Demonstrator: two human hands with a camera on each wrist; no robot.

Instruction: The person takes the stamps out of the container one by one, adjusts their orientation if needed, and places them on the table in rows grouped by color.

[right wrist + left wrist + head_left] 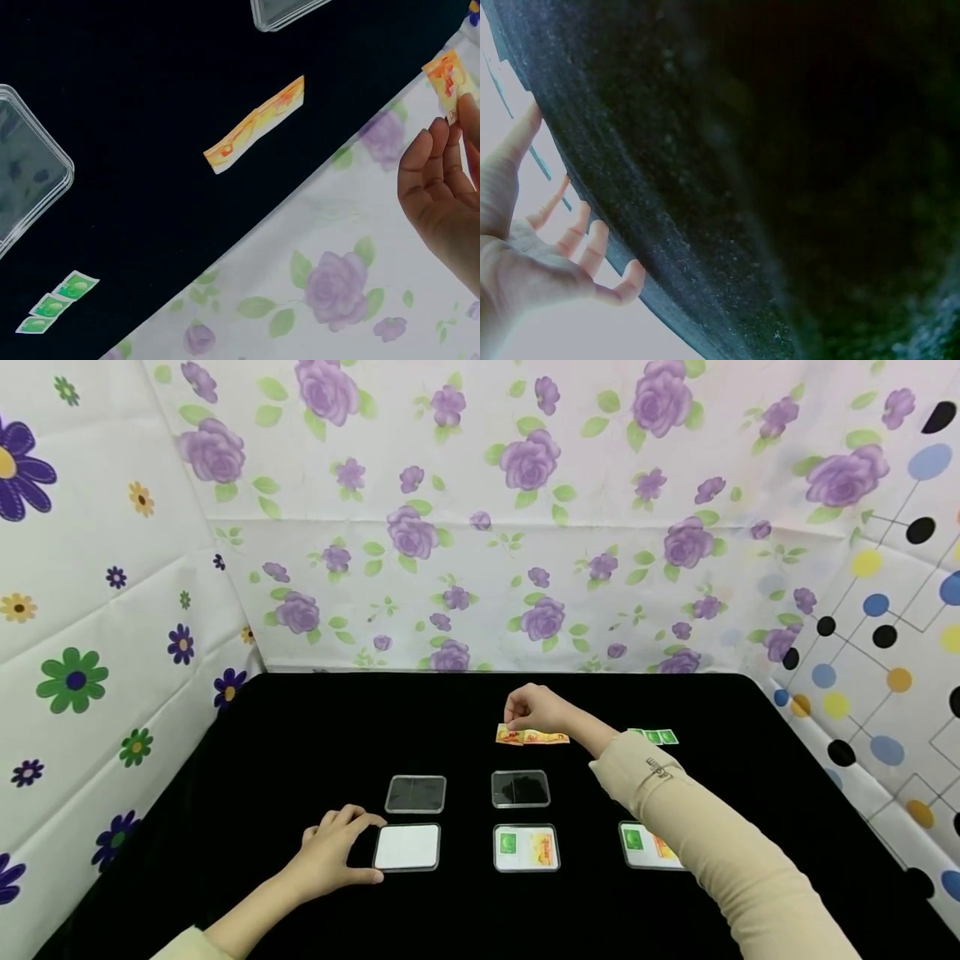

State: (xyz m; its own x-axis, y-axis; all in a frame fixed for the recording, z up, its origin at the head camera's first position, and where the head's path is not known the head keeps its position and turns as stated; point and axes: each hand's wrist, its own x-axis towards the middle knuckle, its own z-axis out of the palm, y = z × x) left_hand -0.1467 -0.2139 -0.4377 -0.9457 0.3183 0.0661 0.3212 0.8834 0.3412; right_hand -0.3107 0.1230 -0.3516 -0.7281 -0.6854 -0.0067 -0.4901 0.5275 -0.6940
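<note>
My right hand (536, 708) pinches a small orange-and-yellow printed slip (448, 77) between thumb and fingertips, above the left end of a row of similar overlapping slips (253, 124). At the front left, my left hand (333, 850) spreads its thumb and forefinger along the left side of a clear shallow case with a white face (407, 847), touching or nearly touching its corners. The left wrist view shows the left hand (547, 255) with fingers apart and loosely bent; the case's contact is unclear there.
Two clear cases, one left (416, 794) and one central (521, 789), lie behind the front row. A front-middle case (525, 848) and a front-right case (647, 847), partly covered by my sleeve, show green and orange pieces. Green slips (54, 304) overlap farther back.
</note>
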